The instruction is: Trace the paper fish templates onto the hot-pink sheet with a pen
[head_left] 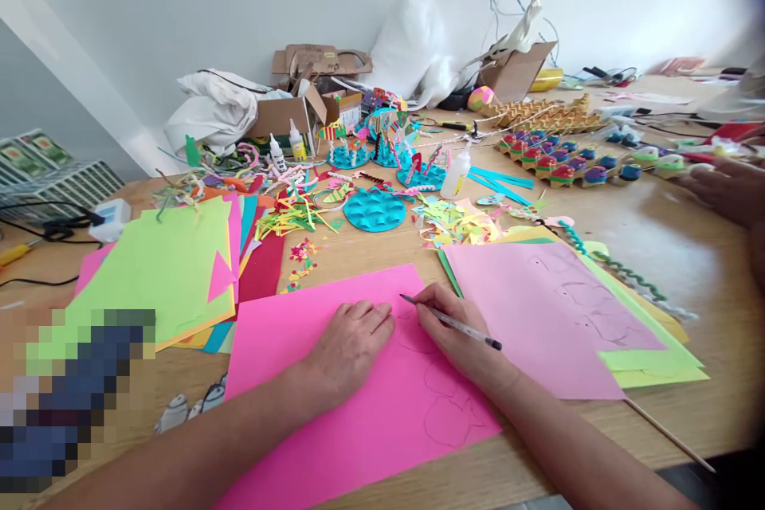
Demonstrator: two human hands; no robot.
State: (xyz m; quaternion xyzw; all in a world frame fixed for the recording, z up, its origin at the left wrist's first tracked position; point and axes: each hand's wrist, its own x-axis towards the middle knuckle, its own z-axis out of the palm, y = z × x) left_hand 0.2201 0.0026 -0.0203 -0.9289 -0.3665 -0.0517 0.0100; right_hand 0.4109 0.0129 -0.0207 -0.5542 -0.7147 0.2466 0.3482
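Note:
My right hand (457, 328) holds a black-tipped pen (457, 324) with a clear barrel, its point over the upper right part of a bright pink sheet (280, 422). Pencil-thin fish-like outlines (448, 420) run down the sheet's right side, partly covered by that hand. Flat on the same sheet rests my left hand (352, 343), palm down, a little left of the pen. Beside it on the right lies a pale pink sheet (514, 319) with more drawn outlines, on top of green and yellow paper.
Stacked coloured paper (155, 271) lies left. Behind are paper scraps (292, 211), a blue scalloped disc (374, 209), glue bottles (457, 174) and painted egg-carton pieces (562, 159). Another person's hand (732, 187) is at the right edge. A wooden stick (669, 434) lies front right.

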